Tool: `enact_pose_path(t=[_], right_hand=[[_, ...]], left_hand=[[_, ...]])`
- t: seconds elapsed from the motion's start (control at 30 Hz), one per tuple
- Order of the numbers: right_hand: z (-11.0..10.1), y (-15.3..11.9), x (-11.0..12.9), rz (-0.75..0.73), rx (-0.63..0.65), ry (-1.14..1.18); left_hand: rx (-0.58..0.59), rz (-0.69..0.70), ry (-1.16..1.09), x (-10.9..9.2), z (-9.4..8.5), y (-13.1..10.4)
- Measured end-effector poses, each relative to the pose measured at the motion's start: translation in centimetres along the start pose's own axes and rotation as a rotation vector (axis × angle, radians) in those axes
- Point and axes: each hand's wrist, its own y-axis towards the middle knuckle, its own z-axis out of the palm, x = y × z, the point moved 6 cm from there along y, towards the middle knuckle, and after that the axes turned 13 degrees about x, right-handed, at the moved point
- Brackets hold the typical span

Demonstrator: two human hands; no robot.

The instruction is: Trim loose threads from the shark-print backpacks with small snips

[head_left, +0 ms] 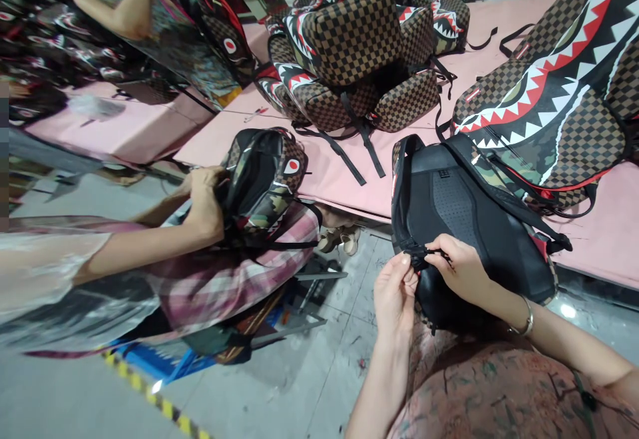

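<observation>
A backpack (449, 193) leans against the table edge in front of me, its black padded back panel facing up. At its lower left side, both hands meet at a black strap end with a buckle (418, 257). My left hand (396, 286) pinches it from the left, fingers closed. Opposite, my right hand (462, 267) pinches the strap with thumb and fingertips; a bracelet is on that wrist. The fingers partly cover the buckle, so its exact form is hard to make out.
Checkered backpacks with shark-teeth prints (554, 106) lie on the pink table (344, 173), with a pile of more backpacks (354, 40) further back. To my left a seated co-worker (164, 246) handles another backpack (257, 179). Another person (164, 40) stands beyond.
</observation>
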Motion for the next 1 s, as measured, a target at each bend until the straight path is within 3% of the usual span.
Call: enact_pose_path(t=[0.2, 0.4, 0.67, 0.8, 0.93, 1.0], right_hand=[[0.5, 0.3, -1.4, 0.123, 0.100, 0.213], [0.0, 0.1, -0.5, 0.025, 0.026, 0.111], [1.2, 0.4, -2.4, 0.166, 0.107, 0.365], [0.7, 0.5, -1.6, 0.113, 0.048, 0.292], [-0.1, 0.3, -1.0, 0.097, 0.041, 0.347], [-1.0, -0.2, -1.7, 0.129, 0.056, 0.456]], left_hand=[[0.011, 0.004, 0.016, -0.1, 0.1, 0.1], [0.009, 0.000, 0.019, -0.1, 0.1, 0.1], [0.000, 0.012, 0.012, -0.2, 0.2, 0.1], [0.005, -0.016, 0.045, -0.3, 0.2, 0.0], [0.024, -0.031, 0.174, -0.8, -0.7, 0.1], [-0.027, 0.008, 0.298, -1.7, -1.8, 0.4]])
